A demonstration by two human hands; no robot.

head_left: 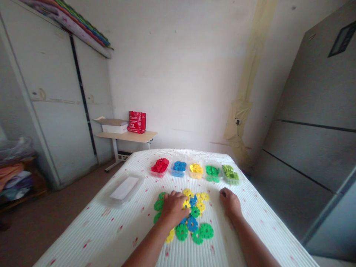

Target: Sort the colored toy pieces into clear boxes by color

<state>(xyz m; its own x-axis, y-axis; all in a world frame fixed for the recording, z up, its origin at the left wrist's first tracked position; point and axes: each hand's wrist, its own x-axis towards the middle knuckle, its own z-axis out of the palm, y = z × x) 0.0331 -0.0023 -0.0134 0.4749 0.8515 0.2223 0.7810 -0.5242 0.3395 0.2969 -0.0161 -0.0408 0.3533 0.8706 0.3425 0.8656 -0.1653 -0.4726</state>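
A pile of flat plastic snowflake discs [194,218] in green, yellow and blue lies on the white cloth-covered table [250,218]. My left hand [174,207] rests on the pile's left side, fingers curled down over the discs; what it grips is hidden. To the right of the pile my right hand [230,202] lies on the cloth with fingers curled under, apart from the discs. Behind the pile stands a row of small clear tubs: red discs [160,166], blue [178,168], yellow [196,170], dark green [212,172] and light green [230,173].
An empty clear plastic tray [122,189] sits on the table to the left. Beyond are a small wooden side table [126,136] with a red bag [137,121] and a white box, a wardrobe at left, a grey cabinet at right.
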